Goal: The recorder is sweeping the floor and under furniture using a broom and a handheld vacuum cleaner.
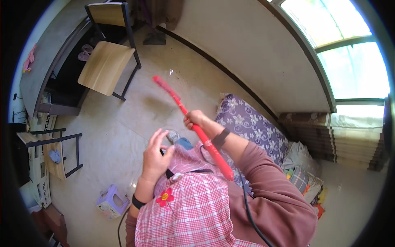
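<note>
My right hand point(195, 119) is wrapped around the shaft of a long red brush-like tool point(216, 154). Its narrow, rough head is blurred and points away from me over the floor, while the thick smooth handle end slants back towards my chest. My left hand point(157, 154) is raised in front of my apron with its fingers apart and nothing in it. I wear a pink checked apron point(194, 203) with a red flower on it. Beside my right arm lies a purple floral cushion or padded cover point(250, 123), partly hidden behind that arm.
A wooden chair with a dark metal frame point(106, 66) stands ahead to the left; a second chair point(55, 156) is nearer at left. A lilac plastic stool point(113, 200) sits on the tiled floor point(101, 139). Bags and cloth items point(299, 160) lie at right, below a curtained window point(351, 68).
</note>
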The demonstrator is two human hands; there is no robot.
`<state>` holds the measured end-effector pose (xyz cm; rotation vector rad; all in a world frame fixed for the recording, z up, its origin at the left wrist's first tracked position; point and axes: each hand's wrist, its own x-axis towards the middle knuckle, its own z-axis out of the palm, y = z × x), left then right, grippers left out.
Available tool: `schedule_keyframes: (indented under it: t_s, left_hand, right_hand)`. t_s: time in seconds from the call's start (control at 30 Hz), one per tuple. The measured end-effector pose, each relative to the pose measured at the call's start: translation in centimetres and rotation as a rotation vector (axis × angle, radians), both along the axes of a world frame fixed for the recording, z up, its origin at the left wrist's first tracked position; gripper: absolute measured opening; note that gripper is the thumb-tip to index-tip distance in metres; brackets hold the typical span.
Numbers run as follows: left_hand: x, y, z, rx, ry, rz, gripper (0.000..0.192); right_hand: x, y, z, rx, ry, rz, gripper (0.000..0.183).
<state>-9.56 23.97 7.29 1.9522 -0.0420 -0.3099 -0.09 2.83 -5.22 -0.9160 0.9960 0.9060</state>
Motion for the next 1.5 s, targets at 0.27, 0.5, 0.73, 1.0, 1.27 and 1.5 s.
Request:
schedule_keyframes:
  t_s: [0.27, 0.5, 0.73, 1.0, 1.27, 1.5]
  left_hand:
    - [-2.3, 9.3, -8.1, 0.351, 0.108, 0.131, 0.031]
    - [-7.0, 10.0, -10.9, 0.526, 0.371, 0.301, 0.027]
    - [-10.2, 4.2, -10.1, 0.390, 0.706, 0.382, 0.024]
    - [-7.4, -0.4, -8.0, 0.397, 0.836, 0.470, 0.025]
    - [-9.2, 0.8, -12.4, 0.087, 0.697, 0.599, 0.025]
    - [-7.8, -0.1, -11.6, 0.255, 0.756, 0.457, 0.030]
  right_hand:
    - [1.4, -10.2, -3.1, -0.511, -0.222, -0.023, 0.025]
    - [14.6, -20.4, -8.0, -0.535, 0.030, -0.161, 0.010]
    - [22.2, -21.1, -14.6, -0.753, 0.070, -0.006, 0.008]
    - [19.0, -3.6, -9.3, 0.233, 0.395, 0.230, 0.021]
    - [16.4, -0.1, -2.8, 0.398, 0.401, 0.255, 0.008]
    - [20.0, -13.8, -7.4, -0.155, 0.175, 0.112, 0.009]
